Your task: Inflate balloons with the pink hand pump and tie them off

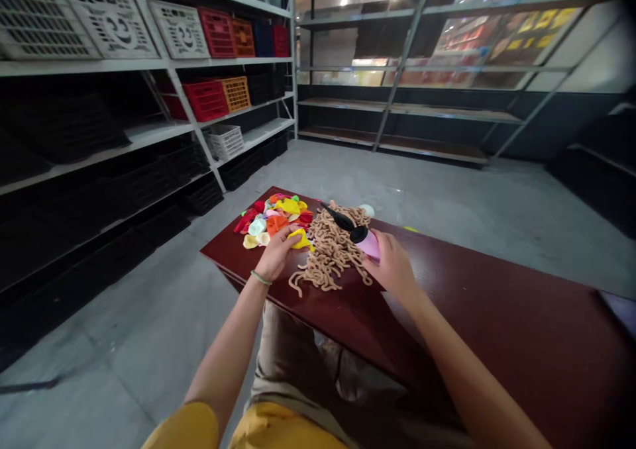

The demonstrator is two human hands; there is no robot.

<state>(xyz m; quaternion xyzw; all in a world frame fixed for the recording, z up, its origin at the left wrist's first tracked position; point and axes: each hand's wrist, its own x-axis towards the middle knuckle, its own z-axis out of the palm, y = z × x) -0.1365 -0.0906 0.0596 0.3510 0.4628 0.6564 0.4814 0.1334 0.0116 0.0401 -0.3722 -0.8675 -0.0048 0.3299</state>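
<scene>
The left hand (276, 255) has its thumb and fingers closed narrowly on a limp yellow piece (300, 239), which lies at the fingertips and reaches past them toward the tan cords (332, 247). The right hand (395, 267) wraps a pink cylinder (368, 244), its fingers curled around the body, with a black end (358, 234) pointing up and left, clear of the grip. Counting from the left, one green band (261, 277) circles the left wrist; the coloured limp pieces (276, 224) on the dark red table (477, 303) form one heap (red, orange, yellow, green, pale blue and cream, at the least) whose number I cannot tell, as they overlap. One yellow piece is in the left hand; the tan cords make one tangled pile, too knotted to count; there is one black tapered piece (338, 216) over that pile, and one pink cylinder. On the shelving at the left, the row of crates near the top shows three white crates (179, 30), and one low white basket (226, 142) sits further down. As for what is hard to make out — the left fingers cover part of the yellow piece, and the right hand hides the near end of the cylinder. Whether the black tapered piece joins the cylinder's black end is unclear. A pale round thing (366, 210) is partly hidden behind the cords, and a dark-edged flat object (619, 311) is cut off at the right edge.
</scene>
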